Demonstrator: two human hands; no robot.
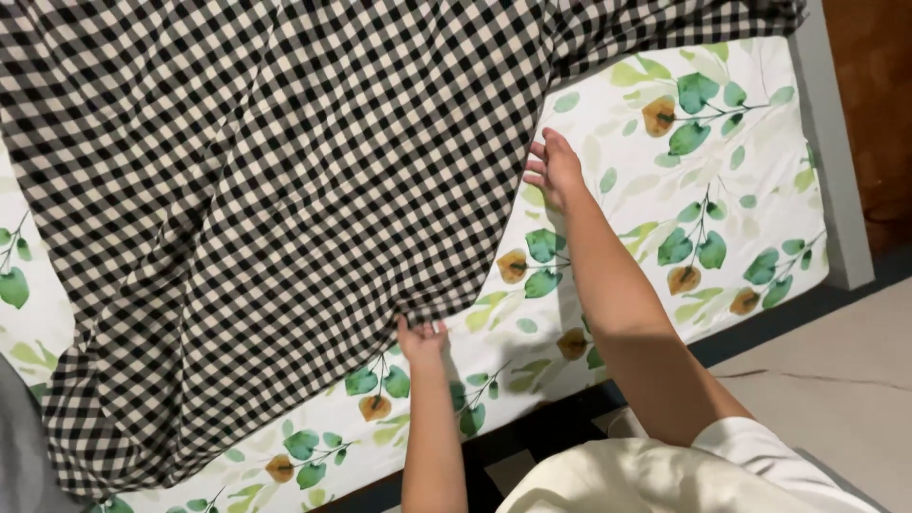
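Bedroom floor beside a leaf-print mattress point(722, 142); checked sheet point(285, 190) is spread across it. Left hand point(421, 339) fingers are clamped on its bottom edge, right hand point(554, 169) fingers, apart, press its side edge flat.

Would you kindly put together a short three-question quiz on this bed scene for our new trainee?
1. True or false: the left hand grips the lower edge of the checked cloth.
2. Multiple choice: where is the right hand? A) flat on the floor B) at the right-hand edge of the checked cloth, over the leaf-patterned sheet C) holding a pillow
3. Fill in: the sheet under the cloth is printed with green ____.

Key: 1 true; 2 B; 3 leaves.
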